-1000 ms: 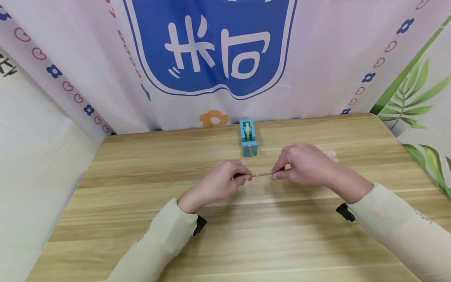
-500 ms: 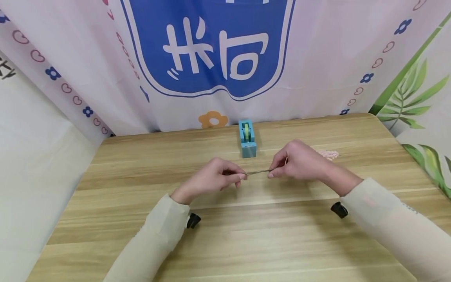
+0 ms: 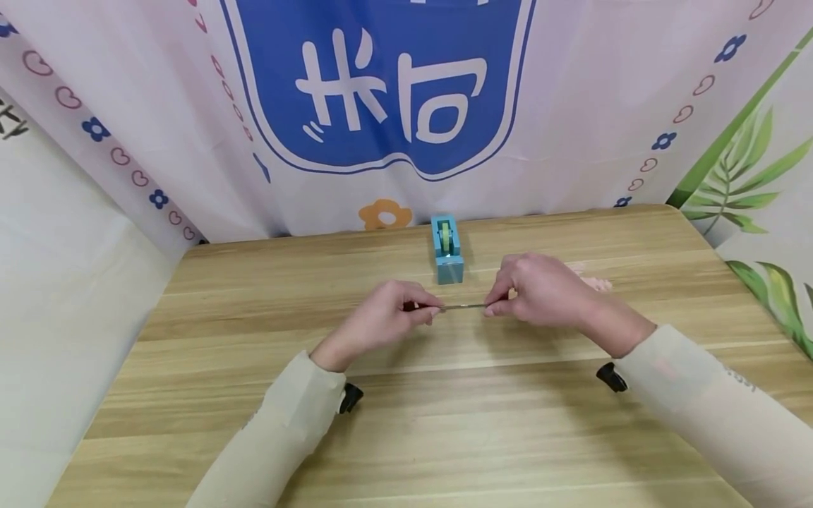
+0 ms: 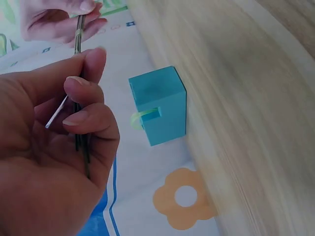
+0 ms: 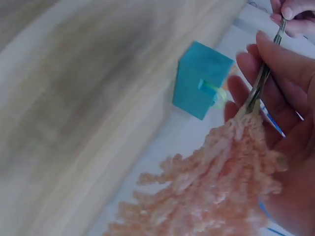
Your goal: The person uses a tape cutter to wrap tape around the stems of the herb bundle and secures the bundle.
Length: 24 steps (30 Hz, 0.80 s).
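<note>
My left hand point(image 3: 384, 317) pinches the lower stems of a bunch of pink flowers between thumb and fingers. Farther up, near the blossoms, my right hand point(image 3: 546, 293) pinches the same stems point(image 3: 464, 306), which stretch level between both hands above the table. In the right wrist view the fluffy pink flower heads point(image 5: 211, 182) spread out below the right palm. The left wrist view has the thin stem ends point(image 4: 81, 142) running down inside the left palm. A pale band point(image 4: 78, 32) crosses the stems between the hands; its kind is unclear.
A teal tape dispenser point(image 3: 449, 268) with a yellow-green roll stands just beyond the hands, near the back edge of the wooden table point(image 3: 406, 437). Behind the table hangs a printed curtain point(image 3: 571, 141). A leaf-patterned sheet point(image 3: 756, 169) is on the right.
Both hands have shifted slightly left and away from me. The stems tilted upward to the right half a second ago and lie level now. The grip on them continues.
</note>
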### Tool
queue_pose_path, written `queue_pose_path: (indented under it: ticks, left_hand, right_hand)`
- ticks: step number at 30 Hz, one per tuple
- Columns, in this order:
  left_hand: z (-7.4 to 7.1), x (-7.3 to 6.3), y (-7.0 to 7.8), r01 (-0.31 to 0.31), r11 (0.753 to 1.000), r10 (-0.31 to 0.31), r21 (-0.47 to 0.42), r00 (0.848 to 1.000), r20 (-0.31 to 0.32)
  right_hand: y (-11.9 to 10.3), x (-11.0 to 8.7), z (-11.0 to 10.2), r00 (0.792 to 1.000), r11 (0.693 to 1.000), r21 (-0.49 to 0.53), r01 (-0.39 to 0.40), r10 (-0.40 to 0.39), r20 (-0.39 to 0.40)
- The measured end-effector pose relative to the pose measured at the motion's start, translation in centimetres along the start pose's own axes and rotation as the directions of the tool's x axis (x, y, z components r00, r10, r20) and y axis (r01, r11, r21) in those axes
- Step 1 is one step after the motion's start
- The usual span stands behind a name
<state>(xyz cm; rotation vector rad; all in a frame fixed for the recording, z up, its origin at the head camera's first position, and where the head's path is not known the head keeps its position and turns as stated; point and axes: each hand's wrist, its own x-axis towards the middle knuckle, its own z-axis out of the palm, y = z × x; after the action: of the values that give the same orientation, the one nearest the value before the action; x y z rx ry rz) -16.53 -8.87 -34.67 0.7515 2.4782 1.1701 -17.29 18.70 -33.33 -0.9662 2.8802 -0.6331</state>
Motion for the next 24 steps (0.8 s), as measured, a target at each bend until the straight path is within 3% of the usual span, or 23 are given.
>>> queue_pose_path:
  ticks: [4,7,9,13,16,21,24]
  left_hand:
    - [-0.2,0.0,0.3,-0.022,1.0,0.021,-0.005,0.996,-0.082]
    - [-0.4,-0.1,0.6,-0.039,0.999,0.038,-0.002,0.992,-0.118]
    - [-0.5,-0.2,0.7,-0.04,0.999,0.039,-0.001,0.99,-0.137]
    - [-0.6,-0.2,0.9,-0.021,1.0,0.024,0.021,0.985,-0.169]
    - [-0.7,-0.1,1.2,0.003,0.999,0.003,0.044,0.99,-0.143]
    - [-0.7,0.1,1.1,-0.005,0.999,0.008,0.045,0.998,-0.06]
    - [-0.7,0.1,1.1,-0.022,0.999,0.024,0.03,0.995,-0.094]
  right_hand:
    - [0.1,0.3,-0.7,0.998,0.997,0.073,0.012,-0.017,0.068]
    - [0.5,0.5,-1.3,0.988,0.985,0.173,-0.026,-0.001,0.157]
    - [0.6,0.6,-1.6,0.985,0.978,0.202,-0.049,0.014,0.174]
    - [0.3,0.6,-1.9,0.998,0.986,0.165,-0.012,0.001,0.07]
    - [0.1,0.5,-2.0,1.0,0.993,0.114,0.023,-0.021,-0.016]
    - [0.0,0.3,-1.9,0.994,0.998,0.025,0.062,-0.059,-0.088]
    - [-0.2,0.4,-1.9,0.994,0.999,-0.022,0.041,-0.043,-0.104]
